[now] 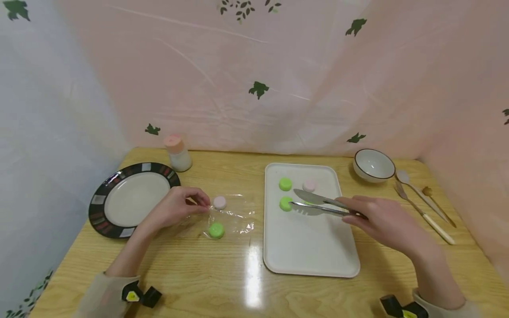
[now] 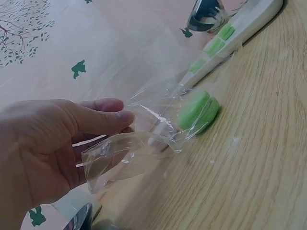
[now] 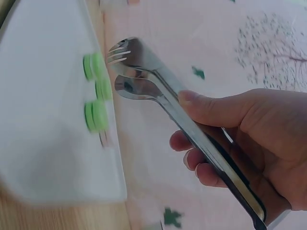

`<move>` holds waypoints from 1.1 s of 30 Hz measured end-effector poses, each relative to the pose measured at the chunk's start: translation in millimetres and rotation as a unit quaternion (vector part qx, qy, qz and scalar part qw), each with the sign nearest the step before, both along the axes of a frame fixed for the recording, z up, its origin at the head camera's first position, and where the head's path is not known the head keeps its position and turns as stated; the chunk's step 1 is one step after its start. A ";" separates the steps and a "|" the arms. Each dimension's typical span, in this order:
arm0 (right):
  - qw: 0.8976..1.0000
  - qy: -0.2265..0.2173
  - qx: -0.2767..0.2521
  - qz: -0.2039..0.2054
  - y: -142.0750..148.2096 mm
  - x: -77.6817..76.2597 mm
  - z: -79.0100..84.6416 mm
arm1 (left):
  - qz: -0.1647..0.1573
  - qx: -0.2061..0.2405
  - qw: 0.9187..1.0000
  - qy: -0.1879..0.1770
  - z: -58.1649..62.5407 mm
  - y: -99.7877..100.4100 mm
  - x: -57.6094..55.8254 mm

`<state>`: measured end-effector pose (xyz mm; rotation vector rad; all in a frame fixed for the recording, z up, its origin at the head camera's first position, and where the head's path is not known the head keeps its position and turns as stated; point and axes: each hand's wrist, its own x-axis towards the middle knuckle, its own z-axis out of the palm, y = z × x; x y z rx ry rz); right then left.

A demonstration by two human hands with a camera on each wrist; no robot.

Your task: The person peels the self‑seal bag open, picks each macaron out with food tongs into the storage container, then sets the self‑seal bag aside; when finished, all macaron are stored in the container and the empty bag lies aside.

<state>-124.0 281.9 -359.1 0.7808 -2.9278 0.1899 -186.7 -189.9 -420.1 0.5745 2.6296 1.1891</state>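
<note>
A: What does the head view show?

B: Left of centre, a person's left hand [image 1: 179, 205] pinches the edge of a crinkled, clear plastic bag [image 1: 238, 215]. A round, pale-pink macaron [image 1: 219, 202] and a round, bright-green macaron [image 1: 216, 230] lie in or under the film; which, we cannot tell. Right of centre, the right hand [image 1: 381, 221] holds silver metal tongs [image 1: 312, 196] over a rectangular white tray [image 1: 306, 251] bearing more macarons [image 1: 285, 183], one partly hidden by the tongs.

A: And around them?

B: A round, dark-rimmed plate [image 1: 97, 207] and a white jar with a pink lid [image 1: 180, 160] at left; a small white bowl [image 1: 374, 165] and long-handled cutlery [image 1: 437, 228] at right.

A: From the left wrist?

B: Thumb and fingertips meet on the film at centre. It looks light, limp and slippery, probably best held at its edge. Loose folds partly screen the green macaron, right of centre.

A: The right wrist?

B: Fingers curl round the stiff tongs; their tips, upper centre, stand slightly apart, nothing between. The macarons at left look light and fragile, best taken gently by the sides.
</note>
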 end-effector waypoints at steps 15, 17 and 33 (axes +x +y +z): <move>0.994 -0.076 -0.010 0.084 -100.0 -27.0 -15.2 | -0.002 0.013 1.000 0.005 -2.3 -2.1 -0.8; 0.993 -0.078 -0.013 0.085 -102.9 -28.2 -16.5 | 0.001 0.011 1.000 0.006 -2.6 -1.9 -1.1; 0.991 -0.089 -0.011 0.104 -106.3 -30.3 -17.3 | 0.012 0.003 1.000 0.003 -2.7 -0.2 -1.0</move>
